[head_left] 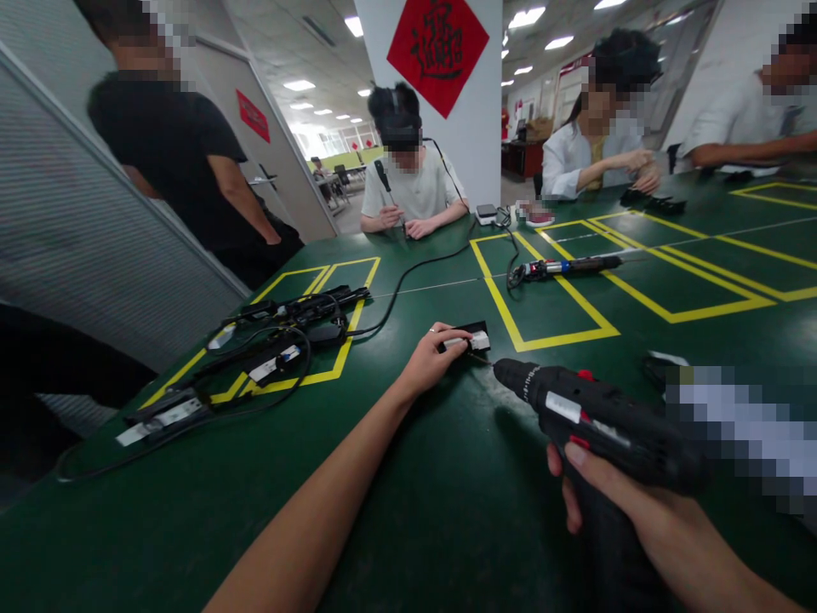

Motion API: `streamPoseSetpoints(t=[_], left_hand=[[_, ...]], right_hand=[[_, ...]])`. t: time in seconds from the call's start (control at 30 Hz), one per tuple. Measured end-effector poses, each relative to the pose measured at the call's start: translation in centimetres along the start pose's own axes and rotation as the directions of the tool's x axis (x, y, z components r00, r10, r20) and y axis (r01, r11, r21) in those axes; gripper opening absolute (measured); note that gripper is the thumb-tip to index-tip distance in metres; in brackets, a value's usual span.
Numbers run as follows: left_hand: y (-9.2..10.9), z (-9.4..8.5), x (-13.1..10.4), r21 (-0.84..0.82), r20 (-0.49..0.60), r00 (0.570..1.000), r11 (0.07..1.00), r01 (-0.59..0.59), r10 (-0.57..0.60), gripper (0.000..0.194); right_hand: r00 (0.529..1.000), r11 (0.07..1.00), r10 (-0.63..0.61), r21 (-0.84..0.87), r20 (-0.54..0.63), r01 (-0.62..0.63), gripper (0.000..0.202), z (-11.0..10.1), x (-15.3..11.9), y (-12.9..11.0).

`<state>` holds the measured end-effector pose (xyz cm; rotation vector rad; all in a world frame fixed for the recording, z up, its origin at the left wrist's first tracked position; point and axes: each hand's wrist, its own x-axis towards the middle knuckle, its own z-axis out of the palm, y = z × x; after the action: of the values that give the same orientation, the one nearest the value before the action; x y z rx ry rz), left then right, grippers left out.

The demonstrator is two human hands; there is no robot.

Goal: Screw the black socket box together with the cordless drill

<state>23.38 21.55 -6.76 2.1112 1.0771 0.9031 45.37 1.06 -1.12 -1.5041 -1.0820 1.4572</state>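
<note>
My right hand (613, 485) is wrapped round the handle of a black cordless drill (593, 417) with red buttons. The drill points to the left, and its thin bit (480, 359) reaches close to a small black part with a white label (480, 339). Whether the bit touches that part I cannot tell. Stretched across the green table, my left hand (440, 353) grips the labelled part and presses it against the tabletop. A ring shows on one finger. The underside of the part is hidden by my fingers.
Black strips with white labels and cables (274, 340) lie at the left inside yellow tape outlines (341, 362). A black cable (408, 272) crosses the table. A dark cylindrical tool (568, 266) lies farther back. Several people are around the table; one holds a screwdriver (385, 180).
</note>
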Motion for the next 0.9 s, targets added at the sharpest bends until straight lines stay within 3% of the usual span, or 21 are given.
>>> streamPoseSetpoints(t=[0.9], left_hand=[[-0.23, 0.14, -0.03, -0.001, -0.006, 1.0, 1.0, -0.006, 0.006, 0.028]], right_hand=[[0.999, 0.998, 0.017, 0.064, 0.029, -0.019, 0.031, -0.03, -0.02, -0.03]])
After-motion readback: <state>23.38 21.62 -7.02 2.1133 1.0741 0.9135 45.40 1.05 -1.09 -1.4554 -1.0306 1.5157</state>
